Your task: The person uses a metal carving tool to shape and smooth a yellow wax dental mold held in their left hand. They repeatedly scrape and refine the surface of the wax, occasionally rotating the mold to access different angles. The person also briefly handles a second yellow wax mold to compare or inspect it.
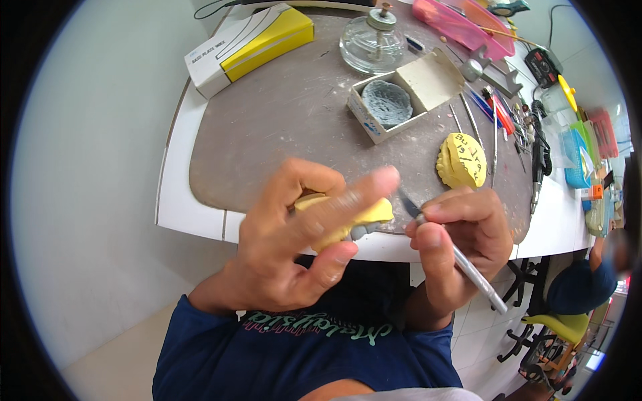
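My left hand [287, 234] is wrapped round a yellow dental cast [376, 212] in front of my chest, its index finger raised and slightly blurred. A grey wax-like piece [363, 230] shows along the cast's lower edge. The fingers hide much of the cast. Close by on the right, my right hand [461, 240] pinches a metal-handled craft knife [476, 274] near its blade. The blade points up and left toward the cast, seemingly apart from it. Beyond my right hand, a second yellow cast [463, 160] with handwriting lies on the brown mat.
An opened small carton [364, 119] holds a round grey block [388, 103]. Behind it stands a glass spirit burner [371, 47]. A yellow-and-white box [254, 47] lies far left. Pens [498, 113] and metal tools clutter the right side, below a pink tray [478, 27].
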Tool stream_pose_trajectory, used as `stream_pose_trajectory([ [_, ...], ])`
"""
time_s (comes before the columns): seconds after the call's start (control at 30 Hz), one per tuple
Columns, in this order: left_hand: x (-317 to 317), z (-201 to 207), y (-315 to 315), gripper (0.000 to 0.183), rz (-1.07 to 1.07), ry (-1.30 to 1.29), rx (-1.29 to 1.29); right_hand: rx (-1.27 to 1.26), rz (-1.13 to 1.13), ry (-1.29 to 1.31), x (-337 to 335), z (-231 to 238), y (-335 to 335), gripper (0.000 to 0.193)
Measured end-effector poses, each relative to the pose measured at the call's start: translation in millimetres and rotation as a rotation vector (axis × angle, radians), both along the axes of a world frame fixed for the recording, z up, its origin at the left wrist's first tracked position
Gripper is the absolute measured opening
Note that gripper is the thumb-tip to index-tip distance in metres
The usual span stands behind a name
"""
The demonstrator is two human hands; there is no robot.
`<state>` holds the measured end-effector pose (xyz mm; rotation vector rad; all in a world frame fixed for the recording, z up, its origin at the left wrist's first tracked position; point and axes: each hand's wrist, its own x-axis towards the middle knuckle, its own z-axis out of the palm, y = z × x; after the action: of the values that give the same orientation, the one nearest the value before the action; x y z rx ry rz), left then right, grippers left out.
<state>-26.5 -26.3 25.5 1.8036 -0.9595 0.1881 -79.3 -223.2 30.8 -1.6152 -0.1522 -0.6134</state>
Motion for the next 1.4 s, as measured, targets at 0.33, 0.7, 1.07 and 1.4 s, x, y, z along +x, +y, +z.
stream_pose_trajectory([
  [0.33, -5.5, -2.8, -12.1, 0.058, 0.060, 0.305, -0.187, 0.009, -0.026, -0.421, 0.6, -4.9, -4.3, 0.018],
  [0.7, -6.5, -4.3, -8.6, 0.067, 0.037, 0.381, -0.259, -0.264, 0.011, -0.393, 7.4, -7.0, 15.6, 0.028],
  [1.07, -5.6, -5.6, -6.8, 0.068, 0.044, 0.338, -0.221, -0.375, -0.002, -0.355, 8.1, -4.4, 14.9, 0.021],
  [1.4, -1.0, -11.4, -4.4, 0.064, 0.043, 0.195, -0.173, -0.466, 0.031, -0.376, 8.7, -5.4, 11.0, 0.018],
])
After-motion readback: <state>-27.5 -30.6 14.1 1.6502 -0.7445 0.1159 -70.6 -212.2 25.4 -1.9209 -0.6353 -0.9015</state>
